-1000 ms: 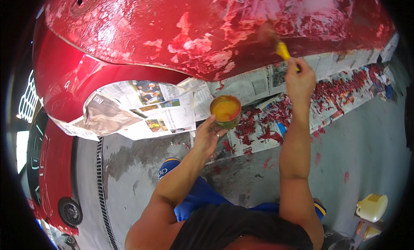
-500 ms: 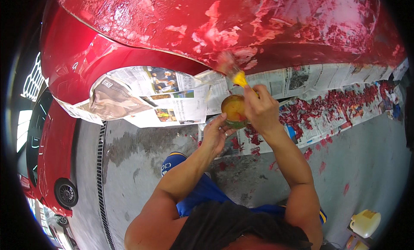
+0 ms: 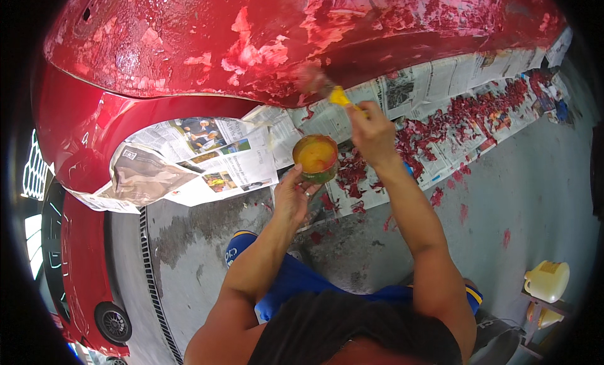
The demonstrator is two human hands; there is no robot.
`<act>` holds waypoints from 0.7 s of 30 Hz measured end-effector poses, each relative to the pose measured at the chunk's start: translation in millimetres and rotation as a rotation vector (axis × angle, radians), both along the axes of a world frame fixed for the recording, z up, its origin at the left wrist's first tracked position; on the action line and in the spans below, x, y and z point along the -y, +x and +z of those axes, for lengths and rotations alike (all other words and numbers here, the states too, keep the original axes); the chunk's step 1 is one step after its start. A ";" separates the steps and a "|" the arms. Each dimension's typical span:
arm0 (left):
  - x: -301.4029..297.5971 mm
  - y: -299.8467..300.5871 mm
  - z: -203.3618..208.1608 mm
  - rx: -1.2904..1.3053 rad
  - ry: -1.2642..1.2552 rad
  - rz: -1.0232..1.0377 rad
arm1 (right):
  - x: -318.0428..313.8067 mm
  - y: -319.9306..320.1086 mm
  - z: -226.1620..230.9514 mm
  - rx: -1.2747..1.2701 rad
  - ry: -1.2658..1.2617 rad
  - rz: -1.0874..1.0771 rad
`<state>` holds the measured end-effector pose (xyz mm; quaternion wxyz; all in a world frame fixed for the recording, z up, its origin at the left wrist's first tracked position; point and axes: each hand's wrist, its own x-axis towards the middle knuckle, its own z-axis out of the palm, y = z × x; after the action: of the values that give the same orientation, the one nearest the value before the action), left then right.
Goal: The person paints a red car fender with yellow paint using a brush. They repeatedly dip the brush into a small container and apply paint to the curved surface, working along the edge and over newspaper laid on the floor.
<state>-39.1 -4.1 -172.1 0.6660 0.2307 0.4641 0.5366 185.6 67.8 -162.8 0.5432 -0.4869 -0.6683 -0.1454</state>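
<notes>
A small round can [image 3: 316,158] with yellowish liquid inside is gripped by my left hand [image 3: 294,196], its mouth facing up. My right hand [image 3: 372,135] is closed round the handle of a paintbrush [image 3: 340,96] with a yellow ferrule or handle base. The brush's blurred bristles lie against the lower edge of a red car panel [image 3: 251,82]. Wet, wrinkled paint covers much of that panel, with pale pink patches where it has lifted or come off.
Newspaper [image 3: 245,152] masks the parts below the panel. Red paint scraps [image 3: 440,126] lie on more paper along the floor. Another red car [image 3: 88,264] stands at left, past a floor drain grate [image 3: 151,270]. A cream jug [image 3: 546,281] sits at lower right.
The view has shifted, so the panel and papers appear further left. Can and brush have moved along with it; the bristles remain at the panel's lower edge, and both hands keep their holds.
</notes>
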 end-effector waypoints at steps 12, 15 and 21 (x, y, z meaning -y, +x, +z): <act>-11.2 31.3 -2.6 -0.001 0.074 -0.048 | 9.2 30.6 25.9 -0.166 0.152 0.070; -9.6 35.9 -5.0 -0.008 0.079 -0.054 | -2.3 49.4 35.1 -0.092 0.119 0.025; -8.1 30.0 -1.9 0.013 0.077 -0.075 | -0.7 124.1 52.3 -0.314 0.134 -0.247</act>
<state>-9.1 4.0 -174.0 0.6793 0.2701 0.4298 0.5300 309.6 68.5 -110.4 0.6497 -0.5447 -0.4998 -0.1772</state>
